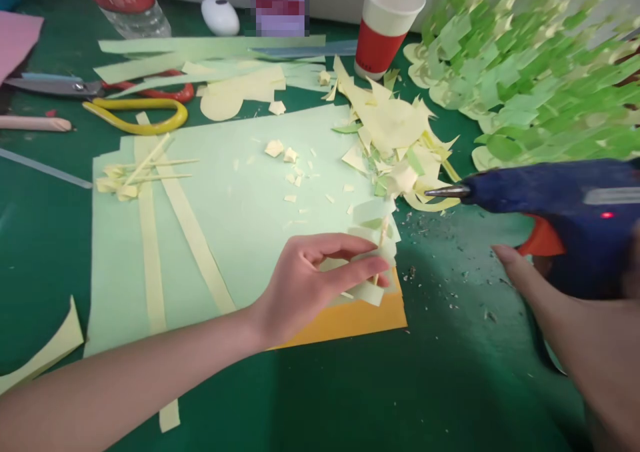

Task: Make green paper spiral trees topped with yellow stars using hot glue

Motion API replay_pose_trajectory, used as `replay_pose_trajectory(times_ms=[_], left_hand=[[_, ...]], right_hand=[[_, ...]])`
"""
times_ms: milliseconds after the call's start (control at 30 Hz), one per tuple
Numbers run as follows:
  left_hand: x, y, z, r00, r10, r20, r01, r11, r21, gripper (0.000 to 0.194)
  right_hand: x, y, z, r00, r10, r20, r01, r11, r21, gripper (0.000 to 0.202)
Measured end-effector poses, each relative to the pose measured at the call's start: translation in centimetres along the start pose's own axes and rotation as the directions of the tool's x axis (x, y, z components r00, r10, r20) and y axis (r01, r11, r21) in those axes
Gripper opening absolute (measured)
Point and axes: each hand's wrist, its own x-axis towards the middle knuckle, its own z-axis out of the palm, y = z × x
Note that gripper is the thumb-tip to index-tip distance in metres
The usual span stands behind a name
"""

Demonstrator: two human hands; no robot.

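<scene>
My left hand [325, 272] is closed in a pinch around a thin pale paper stem [384, 231], held above the right edge of the light green paper sheets [225, 219]. A pale yellow paper bud [401, 177] shows just above the stem; whether the two are joined I cannot tell. My right hand [565, 319] is wrapped round a dark blue hot glue gun [545, 189] with an orange trigger and a lit red light. The gun's metal nozzle points left, close to the bud. Part of the right hand lies outside the picture.
Paper scraps [395, 125] lie beside a red and white paper cup [390, 25]. Green paper plants [540, 72] stand at the back right. Scissors [145, 115], a bottle [130, 5] and paper strips [150, 239] are on the left. Finished stems with buds [135, 175] rest on the sheet.
</scene>
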Motion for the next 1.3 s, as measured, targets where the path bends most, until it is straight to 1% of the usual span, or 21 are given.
replay_pose_trajectory(times_ms=[67,100,167,267,400,433,467,500,533,567,600,633,667,700,733,767,833,933,1000,1200,1300], left_hand=[[0.0,0.1,0.1,0.999,-0.046,-0.011,0.045,0.999,-0.018,0.009],[-0.1,0.1,0.1,0.998,-0.066,-0.020,0.065,0.998,-0.026,0.008],[-0.1,0.3,0.2,0.995,-0.092,-0.039,0.091,0.995,-0.029,0.008],[-0.1,0.6,0.3,0.993,-0.096,-0.071,0.096,0.995,-0.011,0.010],[-0.3,1.7,0.9,0.989,-0.118,-0.094,0.117,0.993,-0.011,0.009],[-0.4,2.1,1.1,0.988,-0.114,-0.100,0.115,0.993,0.001,0.009],[-0.6,2.5,1.3,0.989,-0.101,-0.110,0.103,0.994,0.018,0.009],[-0.7,3.0,1.5,0.990,-0.083,-0.116,0.088,0.995,0.041,0.010],[-0.9,3.4,1.6,0.991,-0.059,-0.122,0.067,0.996,0.065,0.010],[-1.1,3.8,1.8,0.992,-0.032,-0.122,0.043,0.995,0.092,0.011],[-1.3,4.2,2.0,0.993,0.000,-0.117,0.014,0.993,0.121,0.012],[-1.5,4.6,2.1,0.994,0.029,-0.108,-0.013,0.989,0.148,0.012],[-1.7,4.9,2.3,0.993,0.060,-0.101,-0.041,0.984,0.173,0.012],[-1.8,5.3,2.6,0.991,0.093,-0.100,-0.073,0.979,0.192,0.011],[-1.9,5.6,2.8,0.985,0.132,-0.107,-0.109,0.973,0.202,0.009],[-2.0,5.9,3.1,0.978,0.172,-0.115,-0.146,0.968,0.206,0.006],[-2.1,6.4,3.6,0.963,0.243,-0.119,-0.212,0.951,0.225,0.004],[-2.3,7.3,4.2,0.951,0.298,-0.081,-0.265,0.922,0.280,0.005],[-2.6,7.8,4.3,0.948,0.311,-0.072,-0.274,0.908,0.317,0.005],[-3.3,9.1,3.9,0.939,0.343,-0.031,-0.297,0.852,0.431,0.003],[-3.3,9.4,3.9,0.933,0.359,-0.034,-0.298,0.821,0.486,0.002]], right_hand=[[0.8,-0.7,-0.3,0.997,0.067,-0.030,-0.067,0.998,-0.011,0.047],[1.1,-0.8,-0.4,0.997,0.083,0.001,-0.083,0.996,-0.011,0.046],[1.4,-0.5,-0.7,0.987,0.092,0.133,-0.089,0.996,-0.027,0.041],[1.3,0.4,-1.0,0.940,0.122,0.318,-0.104,0.992,-0.073,0.038],[0.8,1.7,-0.8,0.880,0.134,0.456,-0.077,0.987,-0.142,0.037],[0.7,1.8,-0.7,0.884,0.115,0.454,-0.041,0.985,-0.169,0.036],[0.6,1.9,-0.6,0.904,0.069,0.422,0.010,0.983,-0.181,0.035],[0.6,1.8,-0.7,0.935,-0.007,0.354,0.071,0.983,-0.168,0.036],[0.5,1.6,-0.8,0.963,-0.100,0.251,0.134,0.983,-0.126,0.038],[0.4,1.3,-1.1,0.974,-0.185,0.129,0.193,0.980,-0.054,0.041],[0.3,0.8,-1.5,0.968,-0.250,0.018,0.249,0.967,0.052,0.041],[0.2,0.2,-2.1,0.953,-0.296,-0.060,0.302,0.935,0.187,0.038],[0.1,-0.5,-2.7,0.937,-0.336,-0.094,0.347,0.874,0.340,0.031],[0.0,-1.4,-3.4,0.919,-0.382,-0.098,0.378,0.784,0.493,0.024],[0.0,-2.3,-4.1,0.901,-0.429,-0.066,0.374,0.688,0.622,0.019],[0.0,-3.1,-4.8,0.886,-0.463,-0.027,0.337,0.603,0.723,0.016],[0.4,-4.8,-6.0,0.880,-0.472,0.050,0.208,0.479,0.853,0.014],[1.0,-6.4,-7.0,0.863,-0.490,0.127,0.042,0.320,0.947,0.014],[1.3,-6.8,-7.4,0.845,-0.512,0.154,-0.025,0.251,0.968,0.013],[1.7,-6.9,-7.5,0.845,-0.498,0.194,-0.120,0.177,0.977,0.012],[1.8,-7.1,-7.3,0.813,-0.549,0.193,-0.127,0.157,0.979,0.009]])
